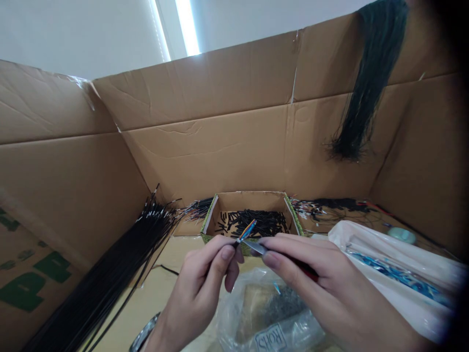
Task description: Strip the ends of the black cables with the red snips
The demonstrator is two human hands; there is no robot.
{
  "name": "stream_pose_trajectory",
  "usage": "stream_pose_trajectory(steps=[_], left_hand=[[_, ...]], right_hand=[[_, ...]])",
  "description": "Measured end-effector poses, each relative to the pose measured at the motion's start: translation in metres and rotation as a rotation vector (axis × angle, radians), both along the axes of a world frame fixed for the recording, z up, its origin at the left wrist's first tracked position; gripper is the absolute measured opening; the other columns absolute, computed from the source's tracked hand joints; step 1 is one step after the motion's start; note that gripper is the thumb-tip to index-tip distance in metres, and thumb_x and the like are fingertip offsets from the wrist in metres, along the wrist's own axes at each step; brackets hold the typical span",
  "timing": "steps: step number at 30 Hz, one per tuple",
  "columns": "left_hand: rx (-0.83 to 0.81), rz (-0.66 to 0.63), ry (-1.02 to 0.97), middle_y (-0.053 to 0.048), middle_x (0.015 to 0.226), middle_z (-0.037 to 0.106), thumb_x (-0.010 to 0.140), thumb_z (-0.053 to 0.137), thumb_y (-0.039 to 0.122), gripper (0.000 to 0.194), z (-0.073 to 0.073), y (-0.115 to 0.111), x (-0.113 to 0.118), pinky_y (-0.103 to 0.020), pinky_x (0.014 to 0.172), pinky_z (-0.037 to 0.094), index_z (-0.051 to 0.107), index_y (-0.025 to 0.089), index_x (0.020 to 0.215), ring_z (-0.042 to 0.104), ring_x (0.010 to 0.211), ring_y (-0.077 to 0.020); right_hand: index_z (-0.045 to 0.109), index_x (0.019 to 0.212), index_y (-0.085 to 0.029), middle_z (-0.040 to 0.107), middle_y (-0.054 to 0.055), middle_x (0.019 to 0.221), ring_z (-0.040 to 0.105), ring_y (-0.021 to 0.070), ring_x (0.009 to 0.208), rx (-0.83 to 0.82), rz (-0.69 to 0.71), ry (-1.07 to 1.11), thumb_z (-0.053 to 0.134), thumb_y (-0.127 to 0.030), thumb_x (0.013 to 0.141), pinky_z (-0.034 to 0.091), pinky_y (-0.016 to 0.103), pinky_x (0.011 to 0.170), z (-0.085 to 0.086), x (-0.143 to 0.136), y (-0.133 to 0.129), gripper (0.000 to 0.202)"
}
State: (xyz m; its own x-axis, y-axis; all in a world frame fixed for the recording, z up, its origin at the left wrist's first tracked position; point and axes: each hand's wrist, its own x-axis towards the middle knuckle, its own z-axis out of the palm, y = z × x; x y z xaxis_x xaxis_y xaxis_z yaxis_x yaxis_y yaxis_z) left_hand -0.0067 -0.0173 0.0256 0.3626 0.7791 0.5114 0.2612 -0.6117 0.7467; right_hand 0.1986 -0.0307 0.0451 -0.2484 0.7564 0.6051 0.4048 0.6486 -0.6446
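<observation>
My left hand [210, 278] pinches the end of a cable between thumb and forefinger. Thin orange, blue and white wires [247, 230] fan out from the cable's tip, pointing up and right. In my right hand [311, 274] is a tool with a pointed metal blade [255, 247] and a dark red handle, mostly hidden by the fingers. The blade's point meets the base of the wires, or lies very close to it. Below the hands lies a clear plastic bag [242, 313] with small dark pieces in it.
An open box [249, 199] of short black tubes stands behind my hands. Black cables [106, 278] lie in a bundle at left. White packaging [395, 244] with blue pieces sits at right. Cardboard walls [212, 146] surround the table; dark strands [373, 78] hang at upper right.
</observation>
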Motion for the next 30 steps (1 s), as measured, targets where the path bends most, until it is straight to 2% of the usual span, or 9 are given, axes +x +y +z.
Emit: stream_pose_trajectory(steps=[4, 8, 13, 15, 18, 20, 22, 25, 30], left_hand=[[0.073, 0.024, 0.065, 0.005, 0.064, 0.049, 0.108, 0.036, 0.024, 0.031, 0.000, 0.001, -0.001, -0.023, 0.059, 0.036, 0.054, 0.020, 0.083, 0.046, 0.058, -0.0092], [0.186, 0.046, 0.135, 0.005, 0.067, 0.049, 0.106, 0.037, 0.018, 0.029, -0.001, 0.003, -0.001, -0.022, 0.059, 0.035, 0.051, 0.020, 0.081, 0.045, 0.059, -0.0089], [0.274, 0.029, 0.187, 0.005, 0.067, 0.049, 0.105, 0.041, 0.015, 0.021, -0.002, 0.003, 0.000, -0.021, 0.057, 0.035, 0.054, 0.020, 0.089, 0.045, 0.060, -0.0094], [0.241, 0.036, 0.174, 0.005, 0.066, 0.048, 0.105, 0.039, 0.016, 0.027, -0.002, 0.002, 0.000, -0.021, 0.057, 0.034, 0.050, 0.020, 0.081, 0.044, 0.058, -0.0092], [0.146, 0.085, 0.117, 0.004, 0.064, 0.047, 0.108, 0.035, 0.020, 0.037, 0.000, 0.001, 0.001, -0.021, 0.056, 0.034, 0.046, 0.019, 0.072, 0.043, 0.057, -0.0090], [0.081, 0.099, 0.061, 0.004, 0.063, 0.047, 0.109, 0.034, 0.025, 0.040, 0.001, 0.002, 0.001, -0.021, 0.055, 0.033, 0.047, 0.019, 0.071, 0.043, 0.056, -0.0093], [0.017, 0.077, 0.003, 0.004, 0.061, 0.047, 0.109, 0.033, 0.030, 0.042, 0.001, 0.003, 0.001, -0.022, 0.054, 0.033, 0.048, 0.019, 0.071, 0.042, 0.055, -0.0098], [-0.068, -0.003, -0.083, 0.004, 0.058, 0.047, 0.109, 0.034, 0.037, 0.044, 0.000, 0.003, 0.000, -0.023, 0.052, 0.032, 0.050, 0.019, 0.072, 0.040, 0.053, -0.0103], [-0.145, -0.072, -0.158, 0.004, 0.059, 0.046, 0.108, 0.036, 0.040, 0.043, -0.005, 0.002, 0.001, -0.024, 0.053, 0.031, 0.050, 0.019, 0.073, 0.039, 0.053, -0.0105]], right_hand=[[0.074, 0.097, -0.030, 0.078, -0.002, 0.100, 0.071, 0.0161, 0.092, -0.032, -0.029, -0.015, 0.059, -0.029, 0.097, 0.056, 0.023, 0.080, 0.002, 0.001, -0.001, 0.015], [0.071, 0.086, -0.028, 0.077, -0.003, 0.093, 0.070, 0.0157, 0.088, -0.046, 0.011, -0.038, 0.056, -0.028, 0.098, 0.055, 0.021, 0.075, 0.005, 0.002, -0.002, 0.020], [0.069, 0.087, -0.027, 0.075, -0.002, 0.094, 0.069, 0.0172, 0.086, -0.134, 0.028, -0.120, 0.052, -0.030, 0.101, 0.053, 0.027, 0.077, 0.002, 0.003, -0.002, 0.022], [0.070, 0.090, -0.028, 0.075, -0.001, 0.098, 0.069, 0.0186, 0.090, -0.178, 0.021, -0.168, 0.052, -0.034, 0.101, 0.053, 0.029, 0.079, -0.001, 0.006, -0.001, 0.021], [0.070, 0.107, -0.032, 0.075, 0.000, 0.111, 0.068, 0.0226, 0.101, -0.140, -0.079, -0.170, 0.055, -0.043, 0.098, 0.054, 0.033, 0.084, -0.005, 0.015, 0.000, 0.021], [0.070, 0.112, -0.033, 0.076, 0.000, 0.108, 0.070, 0.0217, 0.095, -0.097, -0.166, -0.128, 0.054, -0.047, 0.098, 0.055, 0.032, 0.080, -0.005, 0.020, 0.000, 0.025], [0.069, 0.110, -0.032, 0.077, 0.000, 0.101, 0.071, 0.0188, 0.083, -0.065, -0.212, -0.072, 0.051, -0.047, 0.099, 0.056, 0.027, 0.068, -0.002, 0.021, -0.001, 0.026], [0.068, 0.107, -0.031, 0.076, -0.002, 0.093, 0.071, 0.0160, 0.077, -0.024, -0.180, -0.006, 0.049, -0.044, 0.100, 0.054, 0.021, 0.056, 0.002, 0.016, -0.001, 0.024], [0.069, 0.102, -0.031, 0.076, -0.003, 0.094, 0.072, 0.0143, 0.079, 0.015, -0.065, 0.018, 0.057, -0.035, 0.097, 0.057, 0.020, 0.069, -0.004, 0.002, -0.001, 0.013]])
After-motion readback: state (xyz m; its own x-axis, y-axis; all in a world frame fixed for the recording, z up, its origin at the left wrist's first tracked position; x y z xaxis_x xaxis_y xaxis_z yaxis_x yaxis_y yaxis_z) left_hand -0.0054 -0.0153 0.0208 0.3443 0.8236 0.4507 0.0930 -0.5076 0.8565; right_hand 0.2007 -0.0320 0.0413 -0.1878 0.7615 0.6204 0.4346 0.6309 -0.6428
